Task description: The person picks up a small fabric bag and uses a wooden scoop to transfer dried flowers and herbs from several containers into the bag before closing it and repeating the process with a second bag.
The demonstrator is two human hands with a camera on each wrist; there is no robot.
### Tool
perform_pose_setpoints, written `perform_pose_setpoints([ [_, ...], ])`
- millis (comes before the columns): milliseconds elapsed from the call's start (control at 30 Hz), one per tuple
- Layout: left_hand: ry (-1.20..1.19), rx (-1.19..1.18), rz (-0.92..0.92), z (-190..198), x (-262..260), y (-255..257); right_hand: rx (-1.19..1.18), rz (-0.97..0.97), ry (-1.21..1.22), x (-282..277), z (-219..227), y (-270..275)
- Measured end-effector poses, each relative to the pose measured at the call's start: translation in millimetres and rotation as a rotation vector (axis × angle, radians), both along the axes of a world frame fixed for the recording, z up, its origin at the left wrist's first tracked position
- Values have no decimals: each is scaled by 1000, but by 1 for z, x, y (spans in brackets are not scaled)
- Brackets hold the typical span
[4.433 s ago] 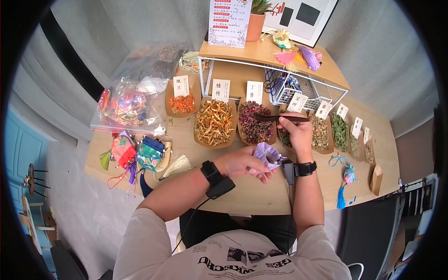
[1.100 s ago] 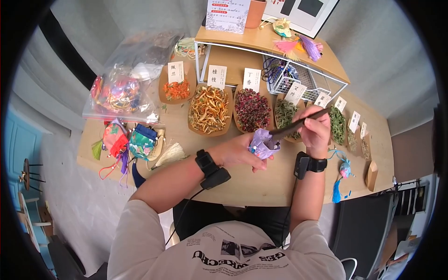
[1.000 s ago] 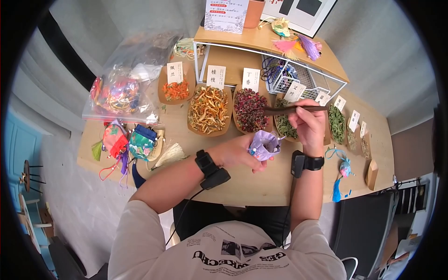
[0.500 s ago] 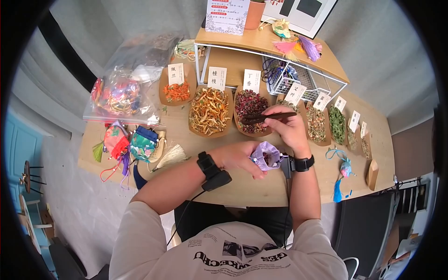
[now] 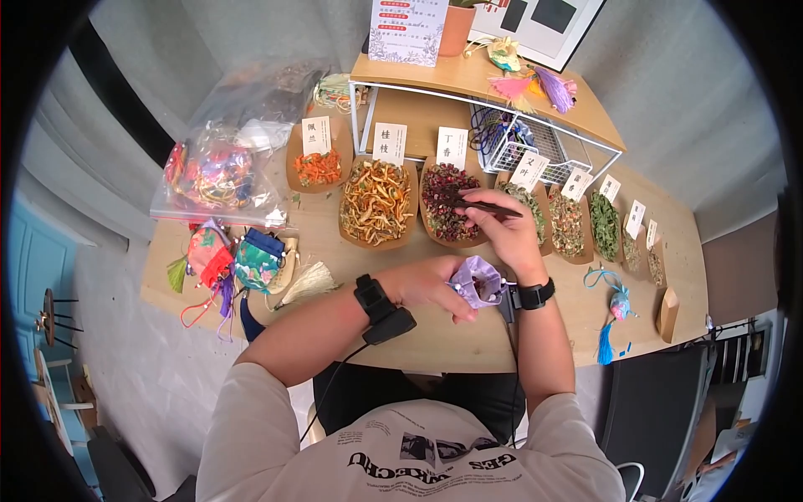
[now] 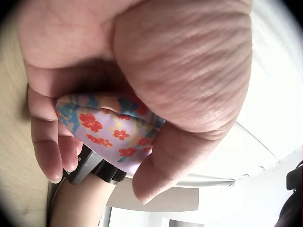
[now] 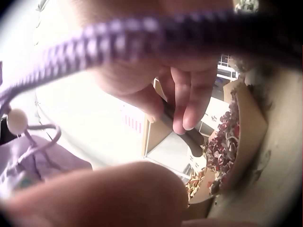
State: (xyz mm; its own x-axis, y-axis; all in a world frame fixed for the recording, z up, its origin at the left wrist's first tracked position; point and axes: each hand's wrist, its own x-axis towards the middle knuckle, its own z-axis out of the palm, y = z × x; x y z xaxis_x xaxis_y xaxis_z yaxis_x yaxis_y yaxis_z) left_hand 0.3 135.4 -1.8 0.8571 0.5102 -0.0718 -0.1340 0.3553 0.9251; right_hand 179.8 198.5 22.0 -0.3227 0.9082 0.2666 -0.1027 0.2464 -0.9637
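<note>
A small lilac drawstring pouch (image 5: pixel 478 283) is held by the left hand (image 5: pixel 431 284), its mouth spread and facing up. In the left wrist view the thumb and fingers curl round the pouch (image 6: pixel 113 132), which has red flowers. Between thumb and fingers the right hand (image 5: pixel 508 236) pinches a dark brown tool (image 5: pixel 495 208), its tip in the tray of dark red dried petals (image 5: pixel 443 188). The right wrist view shows the tool (image 7: pixel 190 140) against the petals (image 7: pixel 225 146), and a purple cord (image 7: pixel 118 38) crossing close to the lens.
Paper trays of orange pieces (image 5: pixel 318 167), yellow-brown strips (image 5: pixel 376 201) and green leaves (image 5: pixel 605 226) line the table. A clear bag (image 5: pixel 222 171) and finished pouches (image 5: pixel 258 259) lie left. A wooden shelf (image 5: pixel 493 84) stands behind; a blue-tasselled sachet (image 5: pixel 619 304) lies right.
The right hand moved from above the pouch, leftward over the trays, and the tool's tip is now down among the red petals. The left hand keeps hold of the pouch, slightly lower than before.
</note>
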Motion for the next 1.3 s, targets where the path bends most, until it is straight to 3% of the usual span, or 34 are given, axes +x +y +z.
perform_pose_setpoints([
  [100, -12, -10, -2, 0, 0, 0, 26, -5, -83, 2, -8, 3],
  [167, -19, -10, -2, 1, 0, 0, -15, -114, -123, 13, -9, 9],
  [267, -42, -16, 7, 4, 1, -3, -60, -135, -24, 21, -3, 12],
  [433, -53, 4, 33, 10, 2, -4, -35, 13, -42, 17, 0, 7],
  [600, -56, 1, 39, 6, 2, -4, -43, -159, -173, 31, 1, 14],
  [767, -47, -7, 32, 6, 2, -4, -38, -109, -81, 34, 4, 15],
  [867, -57, -12, 45, 6, 2, -4, -51, -154, -110, 31, 6, 10],
  [1067, -40, -17, -5, 0, 1, 0, -41, -43, -135, 33, 6, 9],
  [1300, -54, -9, 39, 8, 2, -5, 96, -29, -257, 31, 5, 6],
])
